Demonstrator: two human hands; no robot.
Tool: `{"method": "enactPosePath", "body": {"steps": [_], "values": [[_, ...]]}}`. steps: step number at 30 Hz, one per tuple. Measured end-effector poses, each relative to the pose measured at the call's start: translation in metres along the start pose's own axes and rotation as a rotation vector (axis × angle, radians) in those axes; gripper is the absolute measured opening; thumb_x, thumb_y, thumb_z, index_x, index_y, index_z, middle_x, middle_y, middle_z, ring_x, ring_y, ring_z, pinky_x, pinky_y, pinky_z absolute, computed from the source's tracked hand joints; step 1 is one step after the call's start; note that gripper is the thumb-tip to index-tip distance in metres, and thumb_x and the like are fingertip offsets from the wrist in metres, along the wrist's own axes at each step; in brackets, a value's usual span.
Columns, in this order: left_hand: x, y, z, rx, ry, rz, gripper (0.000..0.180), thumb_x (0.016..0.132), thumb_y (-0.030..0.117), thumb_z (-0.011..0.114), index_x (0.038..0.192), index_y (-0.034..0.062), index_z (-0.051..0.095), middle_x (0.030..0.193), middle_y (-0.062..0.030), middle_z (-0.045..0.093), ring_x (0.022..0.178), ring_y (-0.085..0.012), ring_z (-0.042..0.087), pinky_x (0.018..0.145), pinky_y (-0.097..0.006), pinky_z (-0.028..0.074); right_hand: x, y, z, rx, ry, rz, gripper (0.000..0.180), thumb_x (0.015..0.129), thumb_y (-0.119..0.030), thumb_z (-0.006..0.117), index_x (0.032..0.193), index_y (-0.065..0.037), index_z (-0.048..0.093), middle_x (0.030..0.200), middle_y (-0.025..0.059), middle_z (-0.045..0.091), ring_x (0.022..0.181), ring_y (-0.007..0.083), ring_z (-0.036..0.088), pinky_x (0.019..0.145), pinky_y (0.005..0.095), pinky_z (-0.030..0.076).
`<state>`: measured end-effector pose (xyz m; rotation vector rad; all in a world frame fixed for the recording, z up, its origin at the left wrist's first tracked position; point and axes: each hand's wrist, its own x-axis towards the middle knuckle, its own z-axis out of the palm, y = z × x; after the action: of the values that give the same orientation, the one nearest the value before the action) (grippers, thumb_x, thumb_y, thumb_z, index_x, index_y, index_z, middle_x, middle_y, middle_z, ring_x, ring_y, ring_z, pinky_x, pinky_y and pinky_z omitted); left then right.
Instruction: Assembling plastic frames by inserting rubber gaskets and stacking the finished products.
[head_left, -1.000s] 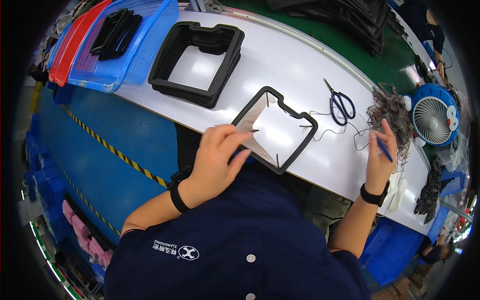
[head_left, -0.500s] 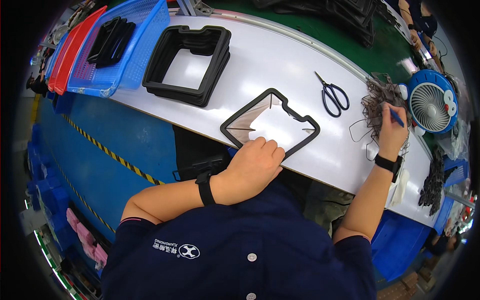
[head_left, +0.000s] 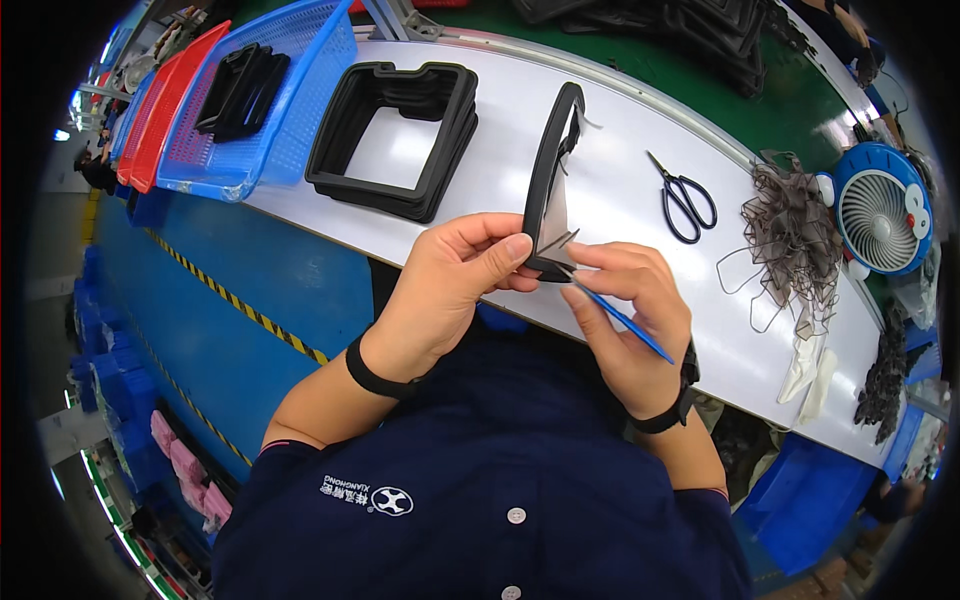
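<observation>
Tilted up on edge above the front of the white table is a black rubber frame (head_left: 545,165), with thin grey film (head_left: 556,222) along its inner side. My left hand (head_left: 440,285) pinches its near left corner between thumb and fingers. My right hand (head_left: 640,330) grips a slim blue tool (head_left: 628,326) with a pointed metal end, which meets the frame's near corner. Exactly what the tip touches is hidden by the fingers. To the right lie black-handled scissors (head_left: 686,205). A stack of similar black frames (head_left: 440,175) stands on the left.
At the far left, a blue basket (head_left: 300,115) holds several black frames, beside red baskets (head_left: 160,125). A tangled heap of grey film offcuts (head_left: 790,225) lies right, before a blue fan (head_left: 880,210). White cloth strips (head_left: 803,375) rest near the table's right edge.
My left hand has raised the frame from flat on the table to on edge. My right hand has come from the offcut heap to the frame's corner, bringing the blue tool.
</observation>
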<state>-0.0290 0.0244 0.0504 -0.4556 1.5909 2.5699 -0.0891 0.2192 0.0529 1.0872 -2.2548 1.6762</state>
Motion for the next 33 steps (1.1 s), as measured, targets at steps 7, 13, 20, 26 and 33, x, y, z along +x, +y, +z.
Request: {"method": "enactPosePath", "body": {"steps": [7,13,20,26,33], "values": [[-0.006,-0.005,-0.003,-0.024,0.003,0.039,0.03,0.098,0.016,0.065,0.121,-0.0023,0.064,0.106,-0.0104,0.071,0.092,-0.0145,0.07,0.083,-0.027,0.059,-0.004,-0.001,0.02,0.152,0.002,0.094,0.017,0.08,0.0,0.078,0.094,-0.003,0.07,0.106,0.0104,0.074,0.095,0.0262,0.067,0.084,0.0341,0.052],[-0.008,-0.003,-0.005,-0.006,-0.004,0.045,0.029,0.098,0.016,0.065,0.119,-0.0033,0.064,0.106,-0.0115,0.071,0.093,-0.0164,0.07,0.083,-0.029,0.06,-0.002,-0.004,0.023,0.209,-0.001,0.125,0.016,0.081,0.001,0.078,0.094,-0.002,0.07,0.106,0.0095,0.074,0.094,0.0242,0.067,0.083,0.033,0.052],[-0.011,-0.003,-0.005,0.036,0.01,0.042,0.027,0.098,0.013,0.065,0.118,-0.0041,0.064,0.106,-0.0124,0.071,0.093,-0.017,0.07,0.083,-0.03,0.059,-0.003,-0.004,0.021,0.007,-0.022,-0.035,0.022,0.078,0.001,0.077,0.097,-0.003,0.068,0.107,0.0112,0.073,0.093,0.027,0.068,0.081,0.0349,0.053],[-0.017,-0.005,0.006,0.06,0.057,0.097,0.021,0.099,0.008,0.062,0.115,-0.0055,0.065,0.104,-0.0113,0.07,0.091,-0.0158,0.069,0.083,-0.031,0.059,0.001,0.003,0.017,-0.407,-0.024,-0.326,0.031,0.073,0.002,0.074,0.103,-0.001,0.066,0.109,0.0165,0.071,0.091,0.0307,0.069,0.08,0.0385,0.053],[-0.034,-0.006,-0.019,-0.015,0.151,0.003,0.019,0.099,0.013,0.062,0.111,-0.0019,0.064,0.098,-0.0075,0.069,0.08,-0.0129,0.067,0.075,-0.027,0.057,0.048,0.079,-0.097,-0.625,0.492,0.105,0.005,0.095,-0.004,0.066,0.097,0.0,0.065,0.092,0.0121,0.072,0.076,0.0182,0.067,0.074,0.0297,0.054]]}}
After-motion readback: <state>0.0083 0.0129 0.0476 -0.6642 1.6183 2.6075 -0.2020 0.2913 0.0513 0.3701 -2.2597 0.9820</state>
